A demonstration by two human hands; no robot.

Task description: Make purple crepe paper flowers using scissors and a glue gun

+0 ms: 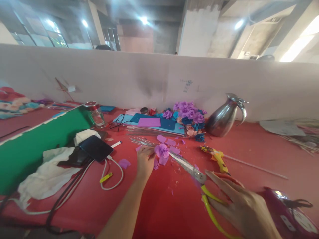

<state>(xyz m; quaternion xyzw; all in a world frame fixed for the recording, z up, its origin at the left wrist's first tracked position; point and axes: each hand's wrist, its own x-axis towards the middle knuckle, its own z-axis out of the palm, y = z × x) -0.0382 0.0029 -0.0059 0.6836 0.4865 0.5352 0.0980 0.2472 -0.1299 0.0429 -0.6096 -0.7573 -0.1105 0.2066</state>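
My left hand [146,160] is closed at the middle of the red table, its fingers pinching a purple paper flower [161,150] from the left side. My right hand [240,202] grips a pair of scissors [188,168] with yellow-green and red handles. The scissor tips point left and reach the flower's right edge, where the blades look closed or nearly so. Around and beneath the flower lie loose purple petals [171,142] and small scraps. Whatever stem the left fingers hold is hidden behind them.
A yellow glue gun [219,161] lies beyond my right hand, near a steel jug [225,116]. Finished paper flowers [189,114] are heaped at the back. A phone [96,148] with a white cable, a glass jar [96,114] and a green divider [45,146] occupy the left.
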